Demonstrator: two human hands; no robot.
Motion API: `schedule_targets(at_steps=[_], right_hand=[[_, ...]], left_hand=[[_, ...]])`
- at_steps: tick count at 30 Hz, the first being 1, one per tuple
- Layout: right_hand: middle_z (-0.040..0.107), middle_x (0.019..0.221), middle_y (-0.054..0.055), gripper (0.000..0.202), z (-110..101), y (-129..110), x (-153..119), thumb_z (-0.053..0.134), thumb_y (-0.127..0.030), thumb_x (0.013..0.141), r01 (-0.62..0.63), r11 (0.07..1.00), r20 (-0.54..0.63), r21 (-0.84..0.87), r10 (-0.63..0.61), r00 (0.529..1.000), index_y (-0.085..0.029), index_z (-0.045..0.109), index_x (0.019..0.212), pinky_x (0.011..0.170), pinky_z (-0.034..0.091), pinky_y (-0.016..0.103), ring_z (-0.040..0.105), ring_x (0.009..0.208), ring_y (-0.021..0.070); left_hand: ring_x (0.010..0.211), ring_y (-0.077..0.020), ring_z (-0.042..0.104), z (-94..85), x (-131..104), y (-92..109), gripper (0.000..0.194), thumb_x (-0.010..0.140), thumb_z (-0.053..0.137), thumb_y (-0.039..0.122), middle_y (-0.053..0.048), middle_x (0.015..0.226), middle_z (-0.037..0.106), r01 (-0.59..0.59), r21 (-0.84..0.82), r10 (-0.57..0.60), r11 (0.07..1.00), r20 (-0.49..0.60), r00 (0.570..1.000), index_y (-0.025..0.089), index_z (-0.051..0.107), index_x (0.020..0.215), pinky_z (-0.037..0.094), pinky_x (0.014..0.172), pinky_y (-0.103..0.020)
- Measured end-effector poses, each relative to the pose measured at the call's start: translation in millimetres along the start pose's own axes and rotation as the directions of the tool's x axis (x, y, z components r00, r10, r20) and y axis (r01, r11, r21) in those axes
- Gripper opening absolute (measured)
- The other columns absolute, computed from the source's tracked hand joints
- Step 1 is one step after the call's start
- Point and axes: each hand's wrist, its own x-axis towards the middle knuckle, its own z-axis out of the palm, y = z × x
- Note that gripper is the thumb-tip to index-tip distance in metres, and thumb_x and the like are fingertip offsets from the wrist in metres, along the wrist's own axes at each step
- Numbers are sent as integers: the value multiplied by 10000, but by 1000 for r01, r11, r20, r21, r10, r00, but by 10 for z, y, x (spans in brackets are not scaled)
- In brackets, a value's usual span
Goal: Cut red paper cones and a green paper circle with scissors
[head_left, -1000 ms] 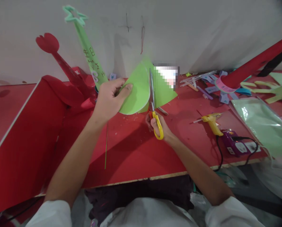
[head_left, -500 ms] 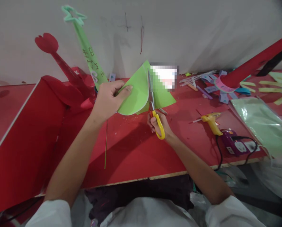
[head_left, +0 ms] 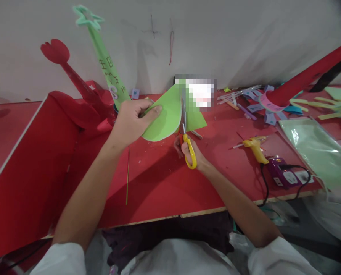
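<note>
My left hand [head_left: 136, 120] pinches a light green foam sheet [head_left: 163, 122] at its left side, thumb on top. The sheet's near edge is cut in a smooth curve. My right hand [head_left: 195, 151] grips yellow-handled scissors [head_left: 190, 152] with the blades pointing away from me. Those blades lie along the curved edge, between the rounded part and a corner piece of green sheet [head_left: 195, 118] on the right. The blade tips merge into a blurred patch, so how far apart they are is hard to see.
A yellow glue gun [head_left: 255, 148] lies to the right beside a purple power block [head_left: 282, 173] with black cords. A plastic-wrapped green pack [head_left: 319, 149] is farther right. On the left stand a red panel [head_left: 30, 172], a red flower shape [head_left: 56, 51] and a green star-topped post [head_left: 107, 68].
The green sheet has turned and dipped slightly in my left hand. The scissors have shifted a little to the left along the curve, and the right-hand corner piece has moved left.
</note>
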Motion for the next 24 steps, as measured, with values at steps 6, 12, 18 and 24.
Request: schedule_targets(at_steps=[6, 12, 18, 24], right_hand=[[468, 599, -84, 798, -22, -31, -37, 641, -1040, 760, -25, 999, -32, 35, 26, 999, -259, 526, 873, 423, 346, 277, 382, 432, 90], [455, 563, -90, 783, -58, -67, -55, 684, -1020, 750, -17, 1000, -44, 19, 18, 999, -257, 515, 811, 400, 337, 265, 380, 408, 76], [469, 542, -82, 783, -62, -103, -56, 684, -1022, 746, -44, 999, -35, -7, 44, 998, -267, 478, 782, 379, 344, 273, 388, 382, 82], [493, 559, -64, 785, -80, -132, -58, 658, -1030, 759, -41, 997, -22, -67, 40, 999, -262, 496, 782, 405, 359, 287, 439, 403, 102]], left_hand=[[562, -114, 221, -52, 2, 40, 582, 966, 732, 445, 41, 599, 243, 13, -13, -12, 1000, 56, 998, 223, 322, 617, 173, 516, -340], [553, -105, 236, -103, 10, -5, 586, 992, 747, 444, 44, 605, 250, 12, -25, -10, 1000, 83, 997, 220, 348, 625, 163, 527, -334], [551, -109, 248, -148, 19, -2, 535, 995, 713, 420, 42, 596, 276, 15, -28, -13, 999, 82, 997, 219, 384, 625, 164, 533, -351], [543, -110, 240, -174, 47, -8, 486, 958, 716, 432, 43, 573, 281, -2, -30, 4, 1000, 73, 997, 225, 450, 608, 166, 520, -359]])
